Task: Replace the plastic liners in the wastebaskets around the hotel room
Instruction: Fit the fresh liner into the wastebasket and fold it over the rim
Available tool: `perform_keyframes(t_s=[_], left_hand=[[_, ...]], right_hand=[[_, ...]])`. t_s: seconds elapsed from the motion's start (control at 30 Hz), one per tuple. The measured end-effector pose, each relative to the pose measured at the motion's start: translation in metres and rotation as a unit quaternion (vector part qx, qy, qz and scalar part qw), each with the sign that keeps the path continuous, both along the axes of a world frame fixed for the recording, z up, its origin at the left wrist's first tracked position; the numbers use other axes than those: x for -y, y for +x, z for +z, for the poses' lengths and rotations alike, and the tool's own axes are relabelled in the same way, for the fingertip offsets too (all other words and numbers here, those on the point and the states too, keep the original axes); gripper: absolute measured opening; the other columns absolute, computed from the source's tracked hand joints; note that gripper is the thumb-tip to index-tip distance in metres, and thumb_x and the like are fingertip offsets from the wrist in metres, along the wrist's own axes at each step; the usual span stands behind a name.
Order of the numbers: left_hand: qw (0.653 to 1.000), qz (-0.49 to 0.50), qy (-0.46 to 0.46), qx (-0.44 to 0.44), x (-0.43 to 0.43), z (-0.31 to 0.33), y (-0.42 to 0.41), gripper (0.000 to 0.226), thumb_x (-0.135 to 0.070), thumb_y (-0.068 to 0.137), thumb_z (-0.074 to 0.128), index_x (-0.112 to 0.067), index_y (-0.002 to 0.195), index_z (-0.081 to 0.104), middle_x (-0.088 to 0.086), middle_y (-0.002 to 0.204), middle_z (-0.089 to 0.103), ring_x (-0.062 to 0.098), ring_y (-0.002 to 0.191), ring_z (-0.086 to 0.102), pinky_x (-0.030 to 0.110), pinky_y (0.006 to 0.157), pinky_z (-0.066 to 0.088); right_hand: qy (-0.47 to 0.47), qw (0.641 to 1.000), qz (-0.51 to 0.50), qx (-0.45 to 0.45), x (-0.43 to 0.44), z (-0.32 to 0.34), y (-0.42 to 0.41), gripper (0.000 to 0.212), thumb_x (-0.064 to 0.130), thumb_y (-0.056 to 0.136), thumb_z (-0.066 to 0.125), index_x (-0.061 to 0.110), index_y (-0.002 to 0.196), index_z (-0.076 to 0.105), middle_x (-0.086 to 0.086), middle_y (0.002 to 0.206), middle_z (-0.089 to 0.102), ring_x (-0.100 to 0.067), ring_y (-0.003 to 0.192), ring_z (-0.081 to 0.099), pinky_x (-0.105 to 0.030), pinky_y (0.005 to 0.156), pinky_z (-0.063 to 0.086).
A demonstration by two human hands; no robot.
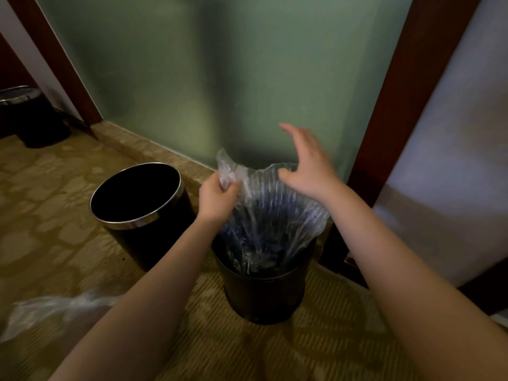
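Nearest the camera, a crumpled plastic sheet (41,309) lies on the patterned carpet (68,257). Past it stands a black wastebasket (261,295) with a clear liner (275,215) bunched in its mouth and rising above the rim. The left hand (218,198) pinches the liner's upper left edge. The right hand (308,166) hovers over the right edge, fingers spread, gripping nothing. A chrome-rimmed wastebasket (137,215) stands just left, before a frosted glass panel (220,78).

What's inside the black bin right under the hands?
A clear crinkly plastic liner hangs into the round black wastebasket; the left hand pinches its top edge. The bunched plastic hides the bottom, so anything below cannot be seen.
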State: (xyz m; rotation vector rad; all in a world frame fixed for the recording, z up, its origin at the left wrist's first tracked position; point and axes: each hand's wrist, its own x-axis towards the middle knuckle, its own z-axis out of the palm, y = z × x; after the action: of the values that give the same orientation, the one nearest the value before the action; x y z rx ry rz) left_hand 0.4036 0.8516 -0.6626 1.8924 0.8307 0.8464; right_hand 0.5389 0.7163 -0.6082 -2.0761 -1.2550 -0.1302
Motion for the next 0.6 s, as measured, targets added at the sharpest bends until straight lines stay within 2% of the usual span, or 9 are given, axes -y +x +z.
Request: perform_keyframes(t_s=[0.07, 0.13, 0.2, 0.27, 0.37, 0.4, 0.5, 0.57, 0.6], left_hand=[[0.999, -0.035, -0.005, 0.03, 0.004, 0.006, -0.001, 0.017, -0.013, 0.088, 0.063, 0.004, 0.085, 0.061, 0.005, 0.069, 0.056, 0.014, 0.066, 0.049, 0.027, 0.061, 0.039], [0.997, -0.065, -0.011, 0.048, 0.006, 0.01, -0.004, 0.018, -0.015, 0.085, 0.065, 0.002, 0.087, 0.064, 0.006, 0.072, 0.06, 0.016, 0.07, 0.053, 0.028, 0.063, 0.042], [0.995, -0.079, -0.026, 0.053, 0.005, 0.014, -0.008, 0.013, -0.019, 0.083, 0.067, -0.006, 0.082, 0.065, 0.007, 0.075, 0.065, 0.018, 0.073, 0.059, 0.031, 0.069, 0.049], [0.995, -0.056, -0.054, 0.06, 0.002, 0.014, -0.01, 0.01, -0.016, 0.085, 0.069, -0.018, 0.077, 0.063, 0.003, 0.073, 0.065, 0.017, 0.074, 0.062, 0.032, 0.072, 0.05], [0.999, 0.018, -0.043, 0.007, -0.011, 0.005, -0.012, 0.009, -0.021, 0.085, 0.069, -0.016, 0.087, 0.061, 0.001, 0.079, 0.062, 0.017, 0.078, 0.061, 0.026, 0.069, 0.043], [0.998, 0.033, -0.043, -0.026, -0.014, 0.003, -0.013, 0.02, -0.025, 0.084, 0.069, -0.011, 0.097, 0.06, 0.002, 0.086, 0.062, 0.021, 0.086, 0.062, 0.026, 0.071, 0.042], [0.991, 0.09, -0.05, -0.079, -0.015, 0.0, -0.011, 0.055, -0.038, 0.08, 0.072, -0.005, 0.117, 0.048, 0.009, 0.111, 0.054, 0.029, 0.109, 0.054, 0.034, 0.085, 0.043], [0.986, 0.138, -0.023, -0.09, -0.004, 0.005, -0.009, 0.052, -0.043, 0.081, 0.069, -0.007, 0.11, 0.046, 0.013, 0.119, 0.047, 0.032, 0.113, 0.047, 0.039, 0.095, 0.039], [0.987, 0.131, -0.039, -0.081, 0.001, 0.01, -0.006, 0.045, -0.045, 0.082, 0.066, -0.009, 0.102, 0.047, 0.012, 0.115, 0.049, 0.031, 0.109, 0.049, 0.041, 0.092, 0.041]], right_hand=[[-0.086, 0.992, 0.065, -0.068, -0.014, 0.011, -0.003, 0.086, 0.009, 0.078, 0.067, 0.024, 0.152, 0.025, -0.005, 0.149, 0.039, -0.024, 0.134, 0.04, -0.03, 0.104, 0.036], [-0.186, 0.968, 0.094, -0.136, -0.021, 0.013, 0.0, 0.088, 0.007, 0.079, 0.068, 0.026, 0.152, 0.023, -0.004, 0.145, 0.044, -0.022, 0.124, 0.049, -0.026, 0.089, 0.04], [-0.287, 0.945, 0.074, -0.135, -0.019, 0.007, 0.006, 0.077, 0.013, 0.078, 0.073, 0.023, 0.147, 0.038, -0.005, 0.135, 0.054, -0.02, 0.112, 0.055, -0.025, 0.084, 0.043], [-0.36, 0.929, 0.027, -0.082, -0.014, -0.003, 0.013, 0.056, 0.023, 0.077, 0.078, 0.017, 0.129, 0.058, -0.005, 0.118, 0.063, -0.02, 0.098, 0.057, -0.026, 0.079, 0.044], [-0.343, 0.935, -0.023, -0.084, 0.0, -0.014, 0.025, 0.014, 0.023, 0.078, 0.077, 0.018, 0.089, 0.069, 0.001, 0.089, 0.067, -0.019, 0.082, 0.061, -0.024, 0.067, 0.043], [-0.322, 0.941, -0.031, -0.097, 0.005, -0.016, 0.028, 0.006, 0.018, 0.079, 0.074, 0.019, 0.079, 0.068, 0.002, 0.083, 0.069, -0.018, 0.079, 0.064, -0.024, 0.063, 0.044], [-0.254, 0.958, -0.051, -0.124, 0.016, -0.016, 0.033, 0.009, 0.012, 0.083, 0.066, 0.015, 0.074, 0.069, 0.007, 0.068, 0.063, -0.016, 0.069, 0.062, -0.026, 0.062, 0.048], [-0.203, 0.971, -0.065, -0.111, 0.018, -0.013, 0.029, 0.011, 0.013, 0.084, 0.064, 0.016, 0.074, 0.066, 0.009, 0.066, 0.057, -0.018, 0.072, 0.059, -0.026, 0.065, 0.045], [-0.179, 0.976, -0.068, -0.103, 0.017, -0.012, 0.026, 0.013, 0.014, 0.084, 0.063, 0.02, 0.073, 0.064, 0.009, 0.067, 0.056, -0.019, 0.074, 0.059, -0.025, 0.066, 0.044]])
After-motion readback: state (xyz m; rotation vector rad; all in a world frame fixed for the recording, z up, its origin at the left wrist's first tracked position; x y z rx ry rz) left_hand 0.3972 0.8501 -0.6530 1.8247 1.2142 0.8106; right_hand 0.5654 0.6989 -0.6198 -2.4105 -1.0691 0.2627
